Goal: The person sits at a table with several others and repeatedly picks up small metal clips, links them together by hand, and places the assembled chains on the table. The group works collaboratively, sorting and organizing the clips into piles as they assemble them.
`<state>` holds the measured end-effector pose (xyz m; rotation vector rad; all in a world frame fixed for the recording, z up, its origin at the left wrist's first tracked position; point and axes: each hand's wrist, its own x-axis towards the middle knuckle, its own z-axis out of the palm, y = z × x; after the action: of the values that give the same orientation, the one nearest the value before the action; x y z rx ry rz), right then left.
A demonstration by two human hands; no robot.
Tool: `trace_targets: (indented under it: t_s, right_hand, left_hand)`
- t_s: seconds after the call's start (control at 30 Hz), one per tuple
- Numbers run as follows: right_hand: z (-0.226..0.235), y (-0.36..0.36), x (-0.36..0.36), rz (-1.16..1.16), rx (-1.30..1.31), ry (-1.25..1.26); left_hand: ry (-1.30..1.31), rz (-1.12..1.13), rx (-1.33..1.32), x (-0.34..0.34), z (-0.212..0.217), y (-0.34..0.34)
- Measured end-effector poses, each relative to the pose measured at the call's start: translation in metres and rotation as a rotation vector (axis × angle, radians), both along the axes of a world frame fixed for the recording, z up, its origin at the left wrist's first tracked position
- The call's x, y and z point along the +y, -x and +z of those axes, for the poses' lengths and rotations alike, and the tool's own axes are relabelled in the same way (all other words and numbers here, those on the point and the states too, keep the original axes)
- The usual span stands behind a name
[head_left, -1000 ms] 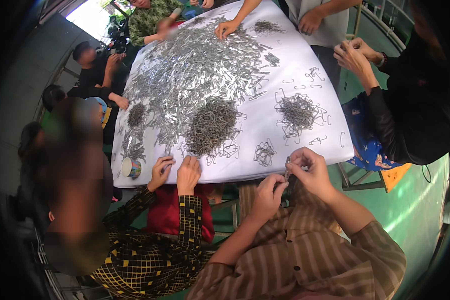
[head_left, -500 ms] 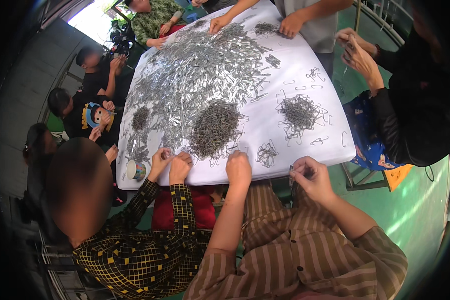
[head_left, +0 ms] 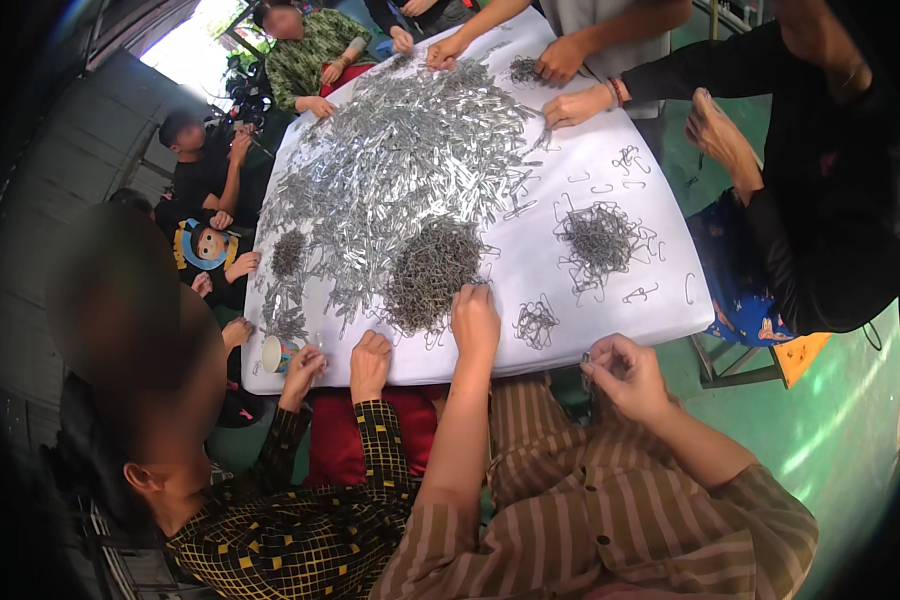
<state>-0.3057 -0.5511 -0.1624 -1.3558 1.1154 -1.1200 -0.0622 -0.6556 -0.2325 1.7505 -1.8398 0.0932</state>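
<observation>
My left hand (head_left: 476, 322) rests at the near right edge of a large pile of dark bent wire pieces (head_left: 432, 275). Its fingers are bent together and pointed down; whatever they pinch is hidden behind them. My right hand (head_left: 630, 378) hovers just off the table's near edge, thumb and forefinger pinched on a small shiny metal clip (head_left: 586, 362). Between my hands, a smaller heap of wire pieces (head_left: 537, 324) lies on the white tabletop. Beyond the large pile spreads a broad mass of flat silvery metal strips (head_left: 420, 150).
Another wire heap (head_left: 602, 238) lies farther right, with loose hooks around it. Close at my left, a co-worker's hands (head_left: 372, 362) are over the white table (head_left: 660, 290); a paper cup (head_left: 275, 355) stands beyond them. Another co-worker's hand (head_left: 580, 105) reaches in from the right.
My left hand has moved forward to the edge of the large wire pile. My right hand has barely moved. The co-worker at the right has stretched one arm over the table.
</observation>
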Motion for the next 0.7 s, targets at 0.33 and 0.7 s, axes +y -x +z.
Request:
trace_targets:
  t_s: [0.33,0.7]
  right_hand:
    - [0.002,0.001,0.005,0.028,0.019,0.053]
    - [-0.012,0.008,0.008,0.004,-0.032,0.05]
  left_hand:
    - [-0.001,0.008,-0.29,-0.076,-0.008,0.0]
    - [-0.259,0.307,-0.298,-0.094,0.023,-0.035]
